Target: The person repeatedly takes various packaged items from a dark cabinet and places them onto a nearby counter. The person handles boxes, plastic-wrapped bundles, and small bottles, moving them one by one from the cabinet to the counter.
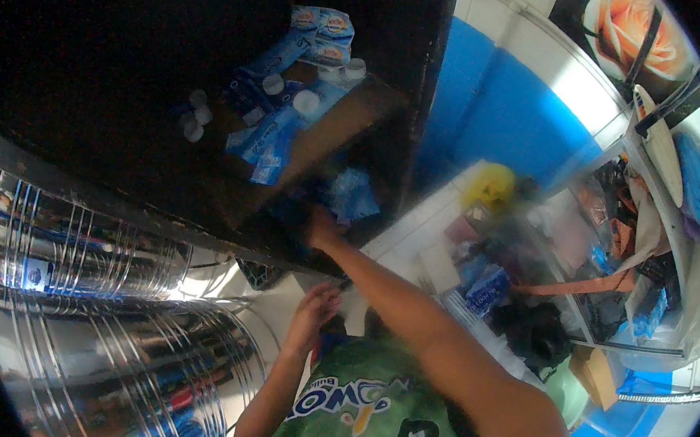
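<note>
My right hand (324, 232) reaches across to the dark tabletop (113, 169), beside light-blue packets (353, 195). Its fingers fade into shadow, so what they hold is hidden. Lower down, in front of my green printed shirt (360, 404), my left hand (320, 305) hangs below the table edge with loosely bent fingers and nothing visible in it. Beyond a brown strip (332, 137), perhaps a cardboard box edge, lie several blue printed packets (267, 135). A strip of joined sachets (327, 32) is behind them. Several white round caps (306, 101) rest among and beside the packets.
Large shiny ribbed metal containers (129, 361) stand at the left below the table. On the right, a clear-sided case (607, 239) holds mixed goods. A yellow bundle (490, 186), a blue pack (488, 289) and a black bag (532, 331) lie near it. A blue-and-white wall (507, 95) rises behind.
</note>
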A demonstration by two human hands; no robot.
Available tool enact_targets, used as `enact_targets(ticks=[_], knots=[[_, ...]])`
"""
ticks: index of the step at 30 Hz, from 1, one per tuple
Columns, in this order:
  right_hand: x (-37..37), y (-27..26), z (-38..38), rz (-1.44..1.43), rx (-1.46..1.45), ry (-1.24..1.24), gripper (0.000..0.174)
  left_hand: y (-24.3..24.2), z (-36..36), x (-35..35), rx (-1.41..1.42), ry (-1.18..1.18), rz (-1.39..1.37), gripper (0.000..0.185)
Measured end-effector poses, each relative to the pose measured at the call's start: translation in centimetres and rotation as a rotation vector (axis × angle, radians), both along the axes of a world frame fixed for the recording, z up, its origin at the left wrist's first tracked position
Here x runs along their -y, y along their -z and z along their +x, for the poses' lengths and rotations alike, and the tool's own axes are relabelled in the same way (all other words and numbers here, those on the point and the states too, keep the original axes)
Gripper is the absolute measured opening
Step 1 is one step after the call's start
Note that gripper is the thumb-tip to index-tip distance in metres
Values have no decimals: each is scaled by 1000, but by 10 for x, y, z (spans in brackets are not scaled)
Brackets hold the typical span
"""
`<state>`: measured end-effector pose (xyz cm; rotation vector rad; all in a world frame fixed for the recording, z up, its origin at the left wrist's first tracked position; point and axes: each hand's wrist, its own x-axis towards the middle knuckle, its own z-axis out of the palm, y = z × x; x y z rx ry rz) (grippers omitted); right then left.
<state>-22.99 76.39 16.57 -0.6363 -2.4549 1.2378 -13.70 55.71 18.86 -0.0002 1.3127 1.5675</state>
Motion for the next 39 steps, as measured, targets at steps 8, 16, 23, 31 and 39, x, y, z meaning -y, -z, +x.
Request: enact_targets(ticks=[8, 16, 23, 31, 39], knots=[[-28, -44, 63, -722, -124, 13, 65, -11, -9, -29, 5, -29, 56, 64], [-24, -56, 153, -1217, -94, -68, 68, -29, -12, -63, 174, -175, 364, 61], [-1, -67, 186, -248, 15, -67, 57, -20, 3, -71, 421, -231, 454, 43], [-52, -46, 111, -68, -130, -21, 40, -27, 13, -53, 346, -165, 490, 61], [-43, -8, 6, 392, 79, -97, 36, -27, 26, -32, 306, -17, 431, 74]])
